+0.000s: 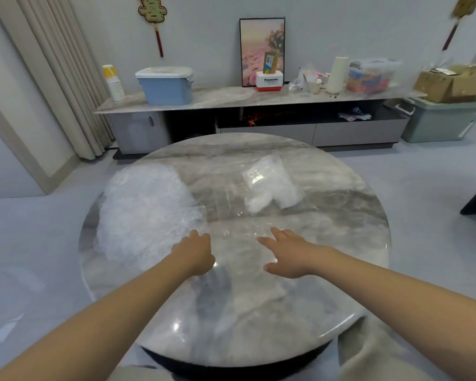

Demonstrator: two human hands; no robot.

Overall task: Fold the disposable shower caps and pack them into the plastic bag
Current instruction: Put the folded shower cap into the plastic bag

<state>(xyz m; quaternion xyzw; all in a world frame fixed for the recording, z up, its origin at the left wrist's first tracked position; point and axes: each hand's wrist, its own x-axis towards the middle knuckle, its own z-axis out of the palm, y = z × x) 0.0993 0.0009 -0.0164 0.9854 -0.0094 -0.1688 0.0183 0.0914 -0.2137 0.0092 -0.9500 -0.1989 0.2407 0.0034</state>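
Head view: a round marble desk carries a loose heap of clear shower caps on its left half and, well apart on the far right, a plastic bag with a white label that seems to hold white folded pieces already. Between the two hands a single thin, clear cap appears to lie flat on the desk, though it is nearly invisible against the glossy stone.

The left hand sits at the near edge of the heap with its fingers curled under; whether its grip pinches film cannot be told. The right hand has its grip spread, with straight fingers laid low over the flat cap and pointing towards the heap.

Risks from here, as a judgement: the film is so thin and slippery that a fold may spring back or slide on the polished desk. If the left hand pulls at the heap, several caps could cling together and come away at once. The heap already reaches the left rim, so a careless tug could drag caps off onto the floor.
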